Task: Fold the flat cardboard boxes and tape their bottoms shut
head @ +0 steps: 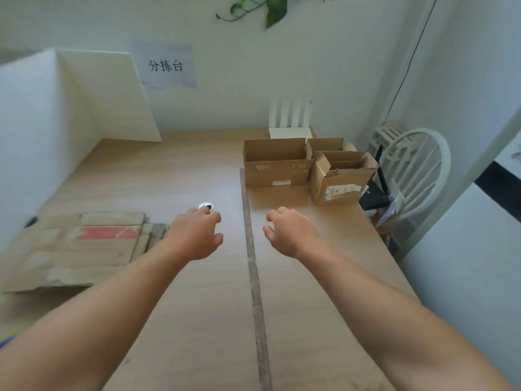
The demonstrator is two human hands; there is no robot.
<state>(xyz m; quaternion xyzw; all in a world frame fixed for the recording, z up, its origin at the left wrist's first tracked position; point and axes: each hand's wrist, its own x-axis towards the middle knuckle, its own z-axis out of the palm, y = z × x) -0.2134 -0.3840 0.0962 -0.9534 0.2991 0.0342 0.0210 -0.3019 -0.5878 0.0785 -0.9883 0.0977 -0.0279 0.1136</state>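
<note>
A stack of flat cardboard boxes (pixel 81 246), the top one with a red patch, lies at the table's left. Three folded boxes stand upright at the far right: a wide one (pixel 277 165), a smaller one (pixel 342 180) in front right, and another (pixel 327 143) behind it. My left hand (pixel 197 234) hovers over the table's middle with fingers loosely curled; its fingertips reach a small shiny roll of tape (pixel 205 206). My right hand (pixel 290 232) hovers just right of the table seam, fingers relaxed, holding nothing.
The wooden table (pixel 180 170) has a grey seam (pixel 253 263) running front to back. A white board (pixel 107 94) leans at the back left. A white chair (pixel 414 170) with dark items stands past the right edge. A white router (pixel 290 119) sits at the back.
</note>
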